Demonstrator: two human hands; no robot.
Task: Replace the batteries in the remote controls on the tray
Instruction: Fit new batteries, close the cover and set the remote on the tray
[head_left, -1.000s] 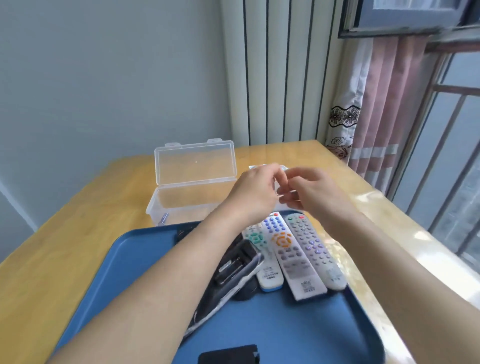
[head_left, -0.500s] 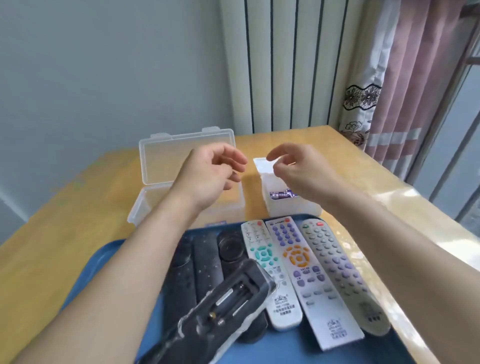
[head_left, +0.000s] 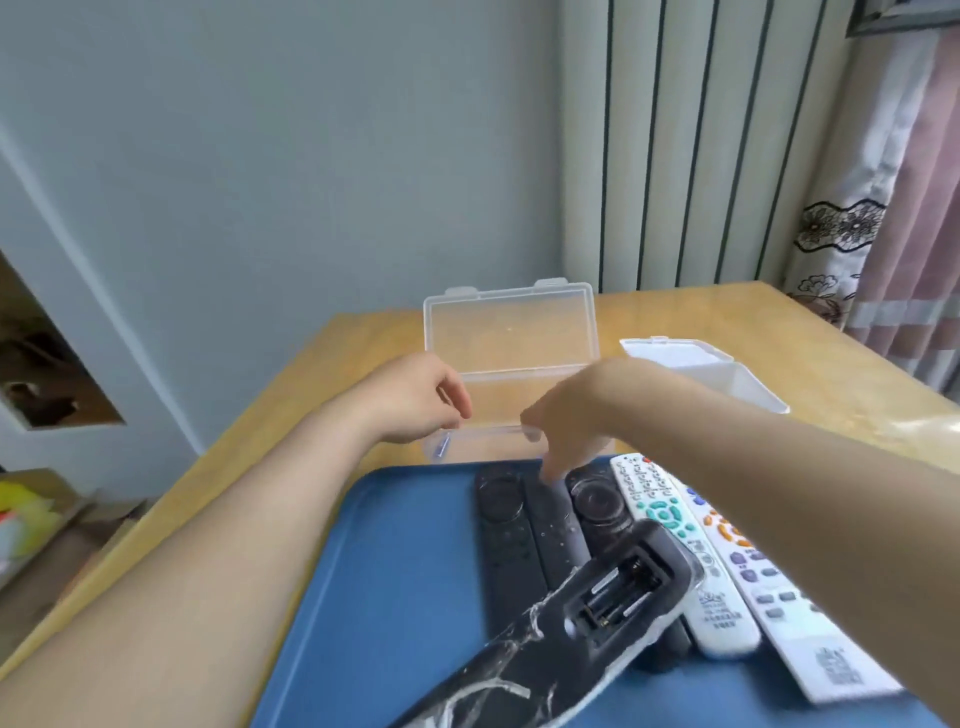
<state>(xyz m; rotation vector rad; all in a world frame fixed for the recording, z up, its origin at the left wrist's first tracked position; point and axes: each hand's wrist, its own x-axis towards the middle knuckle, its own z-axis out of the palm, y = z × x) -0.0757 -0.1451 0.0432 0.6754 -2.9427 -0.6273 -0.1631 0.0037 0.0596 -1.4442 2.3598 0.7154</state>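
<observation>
Blue tray holds black remote beneath right fingers.

On the table, at 6 o'clock, tray. Just behind it, at 12 o'clock, open-lidded box, with one battery in its 9 o'clock end. Beside that, toward 2 o'clock, second box. On the tray, from centre toward 3 o'clock, row of remotes side by side; across their 6 o'clock ends, remote with open battery bay.

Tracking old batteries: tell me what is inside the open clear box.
In the clear box, one small bluish cylinder, likely a battery, lies at the left front corner. The right hand hides the right front.
</observation>
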